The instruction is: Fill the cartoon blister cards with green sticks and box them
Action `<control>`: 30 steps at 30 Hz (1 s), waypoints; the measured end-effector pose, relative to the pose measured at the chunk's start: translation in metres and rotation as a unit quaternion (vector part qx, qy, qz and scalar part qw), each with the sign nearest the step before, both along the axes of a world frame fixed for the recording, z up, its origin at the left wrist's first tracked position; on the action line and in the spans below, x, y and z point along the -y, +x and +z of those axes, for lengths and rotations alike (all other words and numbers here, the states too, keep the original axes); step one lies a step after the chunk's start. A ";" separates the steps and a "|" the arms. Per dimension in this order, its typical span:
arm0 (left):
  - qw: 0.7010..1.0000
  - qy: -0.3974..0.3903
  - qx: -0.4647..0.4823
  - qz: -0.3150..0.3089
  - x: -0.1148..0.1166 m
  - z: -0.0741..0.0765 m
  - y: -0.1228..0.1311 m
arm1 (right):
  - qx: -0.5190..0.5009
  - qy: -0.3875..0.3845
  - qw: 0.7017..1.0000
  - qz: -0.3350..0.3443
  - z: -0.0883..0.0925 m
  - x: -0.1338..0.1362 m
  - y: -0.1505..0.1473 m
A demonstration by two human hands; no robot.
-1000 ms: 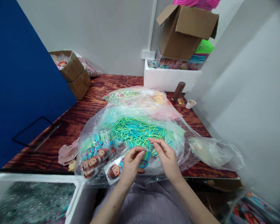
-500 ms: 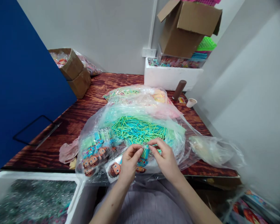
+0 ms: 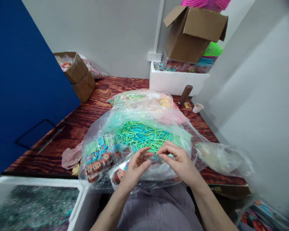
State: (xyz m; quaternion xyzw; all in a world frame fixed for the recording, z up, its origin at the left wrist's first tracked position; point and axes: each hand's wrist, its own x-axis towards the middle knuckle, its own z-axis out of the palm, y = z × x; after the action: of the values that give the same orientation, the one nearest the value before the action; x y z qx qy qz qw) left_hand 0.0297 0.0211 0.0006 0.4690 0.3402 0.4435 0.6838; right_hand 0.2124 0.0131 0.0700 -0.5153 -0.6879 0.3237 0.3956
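Note:
My left hand (image 3: pixel 137 165) is held over the near edge of the clear plastic bag (image 3: pixel 100 123), thumb and fingers apart, with nothing seen in it. Close by, my right hand (image 3: pixel 177 160) pinches thumb and forefinger together; whatever lies between the tips is too small to make out. Behind both hands, a heap of thin green and blue sticks (image 3: pixel 143 134) fills the bag's middle. Left of them are several stacked cartoon-figure pieces (image 3: pixel 98 162) with big-eyed brown heads. A white card with a cartoon head (image 3: pixel 119 175) lies beside my left wrist, partly covered.
A white foam box (image 3: pixel 80 195) stands at lower left. Pink cloth (image 3: pixel 71 157) lies left of the bag, and another plastic bag (image 3: pixel 219 157) lies right. Farther back are a paper cup (image 3: pixel 197 108), a brown cylinder (image 3: pixel 185 95) and a cardboard box (image 3: pixel 188 38) on stacked containers.
The cartoon piece with teal strips that hung between my fingertips is gone from there. My left fingers have spread, and my right hand has shifted slightly right.

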 end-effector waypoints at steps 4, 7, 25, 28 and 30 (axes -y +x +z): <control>0.997 0.038 -0.060 -0.038 0.001 -0.001 0.000 | -0.007 -0.009 1.000 0.002 -0.003 0.001 -0.005; 0.995 0.035 -0.083 -0.041 0.002 -0.005 0.001 | -0.028 -0.049 0.998 0.022 -0.008 0.004 -0.012; 0.995 -0.007 -0.087 -0.057 0.006 -0.009 -0.009 | -0.004 -0.069 0.998 -0.008 -0.037 0.008 -0.028; 0.994 0.004 -0.094 -0.051 0.010 -0.005 -0.013 | -0.017 -0.047 0.998 -0.023 -0.037 0.011 -0.033; 0.994 0.000 -0.094 -0.056 0.013 -0.002 -0.014 | -0.029 -0.044 0.998 -0.029 -0.036 0.013 -0.034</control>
State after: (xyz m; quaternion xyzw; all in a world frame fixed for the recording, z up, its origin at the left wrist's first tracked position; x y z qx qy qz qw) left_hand 0.0152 0.0086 -0.0014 0.5271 0.3758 0.3589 0.6724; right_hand 0.1780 0.0005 0.0344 -0.5423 -0.6463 0.3566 0.4013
